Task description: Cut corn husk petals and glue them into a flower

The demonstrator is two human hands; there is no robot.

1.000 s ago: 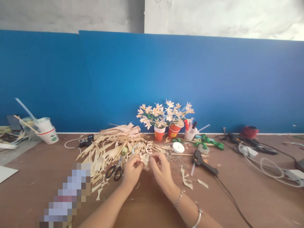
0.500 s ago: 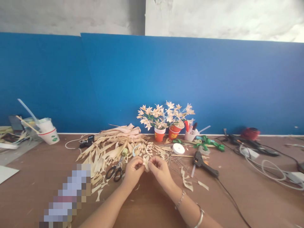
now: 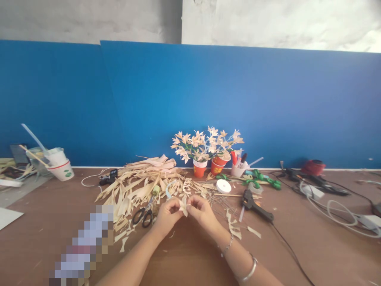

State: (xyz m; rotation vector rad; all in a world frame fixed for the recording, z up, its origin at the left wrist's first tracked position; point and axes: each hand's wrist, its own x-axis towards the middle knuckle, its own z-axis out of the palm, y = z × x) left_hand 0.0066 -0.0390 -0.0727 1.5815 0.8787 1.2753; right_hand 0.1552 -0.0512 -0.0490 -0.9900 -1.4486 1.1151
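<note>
Between my two hands is a small cream husk flower (image 3: 184, 206) with pointed petals spread out. My left hand (image 3: 168, 216) pinches it from the left, thumb against forefinger. From the other side my right hand (image 3: 203, 214) pinches a petal in the same way. Black-handled scissors (image 3: 143, 216) lie on the table just left of my left hand. Behind both hands spreads a pile of dry husks (image 3: 143, 178). Thin wire stems (image 3: 222, 204) lie right of my right hand, with husk scraps (image 3: 233, 226) in front of them.
Finished flowers stand in red paper cups (image 3: 199, 169) at the back. A glue gun (image 3: 256, 205) lies to the right, its cord running forward. White tape roll (image 3: 223, 186), green ribbon (image 3: 262, 178), cables (image 3: 330, 210) and a white cup (image 3: 61, 171) are around. A blurred patch covers the front left.
The flower has turned and its petals now show as an open star, where it looked like a crumpled piece before. Both hands have stayed in nearly the same place.
</note>
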